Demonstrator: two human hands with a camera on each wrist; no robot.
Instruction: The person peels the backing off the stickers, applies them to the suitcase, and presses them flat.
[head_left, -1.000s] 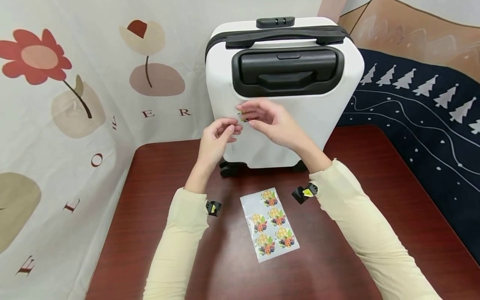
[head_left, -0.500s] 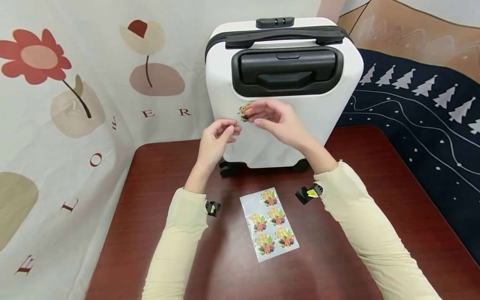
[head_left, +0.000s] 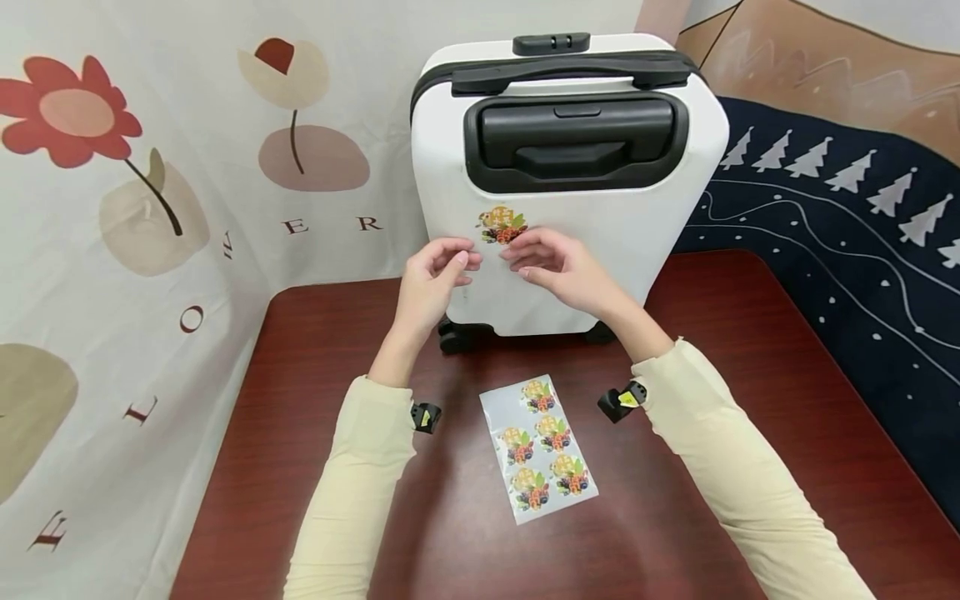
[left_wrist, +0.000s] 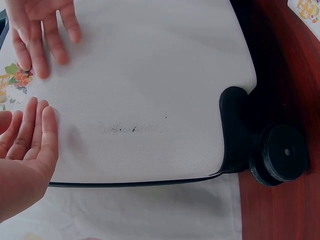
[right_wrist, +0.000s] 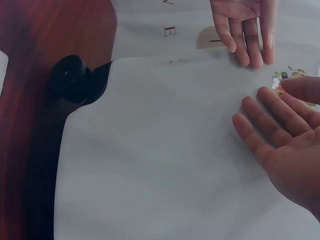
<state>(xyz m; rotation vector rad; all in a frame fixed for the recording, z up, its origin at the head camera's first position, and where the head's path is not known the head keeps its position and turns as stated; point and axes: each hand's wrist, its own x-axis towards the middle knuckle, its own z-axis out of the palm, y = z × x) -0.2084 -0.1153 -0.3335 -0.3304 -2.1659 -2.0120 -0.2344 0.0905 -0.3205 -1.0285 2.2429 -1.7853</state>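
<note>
A dark red-brown table (head_left: 637, 542) spreads below two patterned cloth backdrops. Nearest, a person's arms in cream sleeves (head_left: 348, 500) reach forward, each with a small black device (head_left: 426, 417) at the wrist. Between the forearms a white sticker sheet (head_left: 510, 408) lies flat and slightly askew on the table, bearing five fruit stickers (head_left: 553, 434); its upper left part is bare.

Farther on, the left hand (head_left: 431, 279) is open, its fingers loosely bent and holding nothing, at the lower left of a fruit sticker (head_left: 501, 221) on the suitcase. The right hand (head_left: 558, 267) is also open, fingers gently bent and grasping nothing; its fingertips overlap the sticker's lower right edge in the head view, though whether they touch it is unclear.

That sticker lies on the white face of the suitcase (head_left: 600, 242), in its upper left part, just below the recessed black pull handle (head_left: 577, 142). The suitcase stands upright on the table, with a black wheel (left_wrist: 286, 152) at a lower corner and a dark scuff (left_wrist: 130, 128) near one edge. Along its top run a black carry handle (head_left: 570, 71) and, behind that, a lock (head_left: 551, 44).

Beyond, the pale backdrop (head_left: 397, 142) shows flowers and letters; the navy one (head_left: 825, 242), white trees.
</note>
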